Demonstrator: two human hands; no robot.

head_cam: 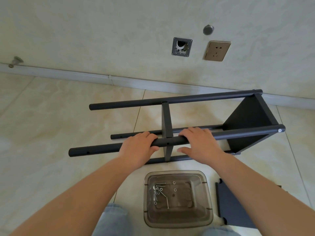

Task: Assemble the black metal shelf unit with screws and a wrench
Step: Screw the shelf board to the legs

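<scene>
The black metal shelf unit (250, 116) lies on its side on the tiled floor, its round posts running left to right. One shelf panel sits fixed at the right end, and a second panel (166, 120) stands edge-on mid-way along the posts. My left hand (139, 147) grips the near upper post (95, 150) just left of that middle panel. My right hand (198, 142) curls its fingers over the same post just right of the panel, thumb stretched out below it. A clear plastic tub (209, 201) near my knees holds several screws (163, 193) and washers.
A loose black shelf panel (231, 205) lies flat on the floor right of the tub. The wall with a socket (217, 51) and an open wiring box (181, 46) runs behind the unit. A door stop (16, 61) sticks out at far left. My knees in jeans are at the bottom.
</scene>
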